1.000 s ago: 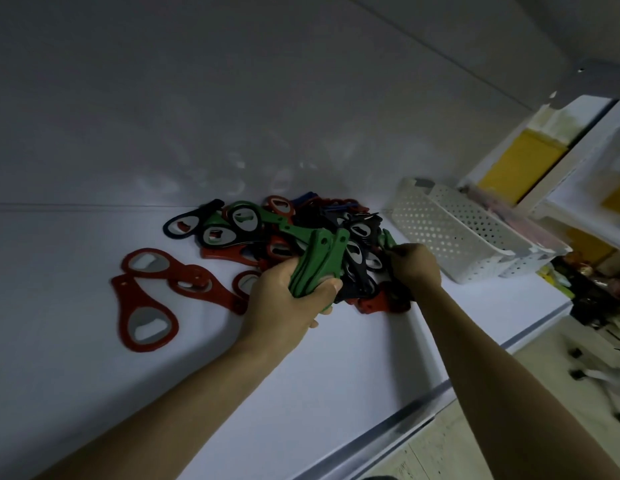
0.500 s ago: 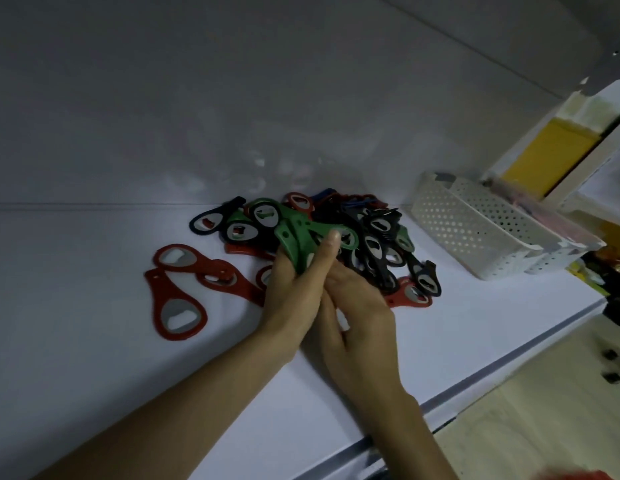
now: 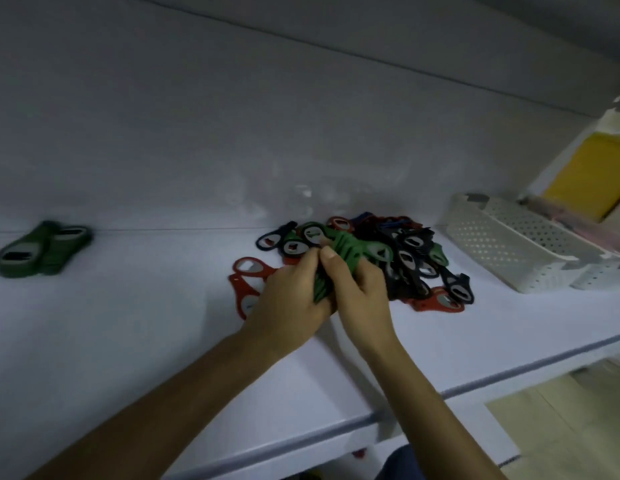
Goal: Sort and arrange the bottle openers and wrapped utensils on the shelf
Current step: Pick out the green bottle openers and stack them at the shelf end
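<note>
Left hand [image 3: 287,299] and right hand [image 3: 357,292] both clamp round a stack of flat green plastic bottle openers [image 3: 348,247], left of the white perforated basket [image 3: 509,251], above the mixed red-and-black opener pile [image 3: 414,249], probably squaring it for the sorted green group [image 3: 42,249] far left of the basket.

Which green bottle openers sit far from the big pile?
The green openers at far left, alone by the back wall; others are in the left hand, right hand or pile.

Back: plain white wall [image 3: 232,116], dim, faintly glossy.
Furniture: white shelf [image 3: 111,358] with a grey strip along its front edge.
Below: beige floor [image 3: 561,427] at lower right.
Light: low, cool.
</note>
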A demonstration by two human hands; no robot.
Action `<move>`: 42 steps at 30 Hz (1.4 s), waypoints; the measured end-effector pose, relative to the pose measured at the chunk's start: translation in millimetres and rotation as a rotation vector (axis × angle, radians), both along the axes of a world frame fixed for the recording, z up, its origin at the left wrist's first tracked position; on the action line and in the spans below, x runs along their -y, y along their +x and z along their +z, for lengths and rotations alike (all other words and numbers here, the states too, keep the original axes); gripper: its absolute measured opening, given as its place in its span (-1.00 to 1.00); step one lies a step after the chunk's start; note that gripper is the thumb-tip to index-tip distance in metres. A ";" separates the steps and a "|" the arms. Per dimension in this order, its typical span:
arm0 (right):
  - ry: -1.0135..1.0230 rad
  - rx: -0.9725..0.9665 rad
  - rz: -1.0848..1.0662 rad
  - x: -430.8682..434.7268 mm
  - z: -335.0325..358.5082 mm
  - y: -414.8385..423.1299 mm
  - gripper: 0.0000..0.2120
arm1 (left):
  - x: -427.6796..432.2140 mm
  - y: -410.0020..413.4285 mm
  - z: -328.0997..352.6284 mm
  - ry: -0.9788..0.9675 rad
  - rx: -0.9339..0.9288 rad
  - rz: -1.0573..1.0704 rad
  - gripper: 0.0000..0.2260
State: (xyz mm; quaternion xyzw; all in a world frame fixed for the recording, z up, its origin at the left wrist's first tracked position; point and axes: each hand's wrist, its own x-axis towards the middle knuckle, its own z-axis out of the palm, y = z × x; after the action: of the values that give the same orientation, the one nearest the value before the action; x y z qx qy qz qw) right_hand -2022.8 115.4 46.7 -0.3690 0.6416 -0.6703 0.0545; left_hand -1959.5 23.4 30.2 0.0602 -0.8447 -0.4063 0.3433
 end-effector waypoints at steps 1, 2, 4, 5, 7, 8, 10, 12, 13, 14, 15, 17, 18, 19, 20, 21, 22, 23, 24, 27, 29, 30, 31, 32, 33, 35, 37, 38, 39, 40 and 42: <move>-0.008 0.017 0.028 10.9 -4.4 11.5 -0.81 | 9.7 17.4 0.4 -0.038 0.023 0.017 -0.77; -0.009 0.040 0.077 22.6 -8.3 25.3 -0.83 | 19.1 36.6 0.7 -0.081 0.058 0.059 -0.76; -0.001 0.048 0.189 47.5 -16.5 53.5 -0.82 | 36.5 72.8 -1.4 -0.192 0.151 0.198 -0.76; 0.003 0.019 0.223 59.7 -18.6 66.9 -0.82 | 44.6 89.8 -2.5 -0.246 0.190 0.278 -0.76; 0.002 -0.057 0.270 80.7 -20.3 92.3 -0.84 | 57.9 118.5 -4.3 -0.282 0.246 0.408 -0.85; -0.001 -0.058 0.300 89.0 -21.6 102.8 -0.86 | 61.4 130.1 -4.9 -0.266 0.249 0.442 -0.90; 0.022 -0.028 0.355 100.8 -25.1 117.4 -0.87 | 66.4 148.3 -9.5 -0.246 0.275 0.472 -0.91; 0.089 -0.014 0.384 106.7 -29.4 123.4 -0.81 | 71.9 157.6 -17.3 -0.260 0.350 0.469 -0.81; 0.122 -0.007 0.397 108.4 -31.2 123.8 -0.80 | 74.0 159.5 -20.5 -0.254 0.382 0.455 -0.77; 0.147 -0.001 0.405 109.4 -32.0 123.2 -0.80 | 75.0 160.0 -23.0 -0.244 0.400 0.440 -0.75; 0.160 -0.007 0.402 110.6 -33.0 122.0 -0.82 | 75.5 159.3 -25.3 -0.246 0.407 0.435 -0.74; 0.175 0.006 0.381 114.3 -31.9 122.0 -0.90 | 77.0 155.6 -30.3 -0.302 0.430 0.463 -0.70; 0.176 0.027 0.369 116.3 -29.8 123.6 -0.94 | 78.2 153.6 -32.0 -0.358 0.466 0.493 -0.67; 0.171 0.029 0.347 118.7 -29.4 125.2 -0.89 | 80.3 152.4 -33.5 -0.415 0.503 0.525 -0.65; 0.156 0.032 0.326 120.8 -29.9 127.0 -0.82 | 82.0 152.3 -34.8 -0.448 0.516 0.543 -0.64; 0.140 0.040 0.302 122.6 -31.2 128.3 -0.77 | 82.9 152.4 -35.8 -0.438 0.503 0.539 -0.65; 0.121 0.076 0.284 123.9 -32.0 129.4 -0.73 | 83.4 152.9 -35.6 -0.392 0.471 0.521 -0.68; 0.113 0.118 0.270 125.3 -32.5 129.2 -0.71 | 84.5 153.9 -34.9 -0.334 0.425 0.499 -0.72; 0.115 0.159 0.268 127.2 -32.1 128.0 -0.69 | 85.7 155.1 -32.7 -0.284 0.387 0.481 -0.76; 0.211 0.214 0.402 134.2 -21.9 117.9 -0.77 | 96.7 156.5 -25.2 -0.130 0.349 0.422 -0.78; 0.289 0.265 0.529 138.2 -12.4 105.3 -0.78 | 109.1 158.2 -20.2 0.068 0.333 0.394 -0.80; 0.310 0.278 0.582 139.4 -8.1 98.0 -0.72 | 116.0 159.3 -18.9 0.142 0.324 0.389 -0.81; 0.326 0.276 0.619 140.5 -4.9 90.7 -0.70 | 122.7 159.9 -18.0 0.186 0.314 0.383 -0.77; 0.336 0.273 0.651 141.8 -1.8 85.9 -0.71 | 129.3 160.3 -18.1 0.206 0.304 0.370 -0.69; 0.340 0.267 0.677 143.1 -0.2 81.5 -0.73 | 135.2 159.8 -19.0 0.214 0.299 0.356 -0.58; 0.346 0.253 0.696 150.1 2.7 78.2 -0.74 | 145.6 157.1 -19.0 0.201 0.325 0.327 -0.41; 0.339 0.234 0.661 161.3 5.8 78.4 -0.78 | 157.6 153.5 -18.6 0.146 0.364 0.296 -0.38; 0.339 0.243 0.640 168.0 7.0 78.7 -0.81 | 164.5 152.6 -17.6 0.097 0.370 0.294 -0.38; 0.346 0.258 0.618 175.2 7.8 78.7 -0.82 | 172.6 153.3 -15.8 0.029 0.363 0.316 -0.39; 0.366 0.281 0.591 183.3 8.4 78.8 -0.83 | 181.4 155.7 -13.8 -0.081 0.345 0.373 -0.40; 0.444 0.333 0.510 203.3 8.6 76.7 -0.84 | 200.4 163.0 -14.2 -0.394 0.327 0.552 -0.37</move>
State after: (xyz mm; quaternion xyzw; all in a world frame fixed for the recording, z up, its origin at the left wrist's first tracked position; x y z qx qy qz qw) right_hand -1946.0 -87.9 55.3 -0.3820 0.6410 -0.5308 0.4019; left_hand -1796.5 -177.0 16.0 0.2823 -0.9023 -0.1135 0.3055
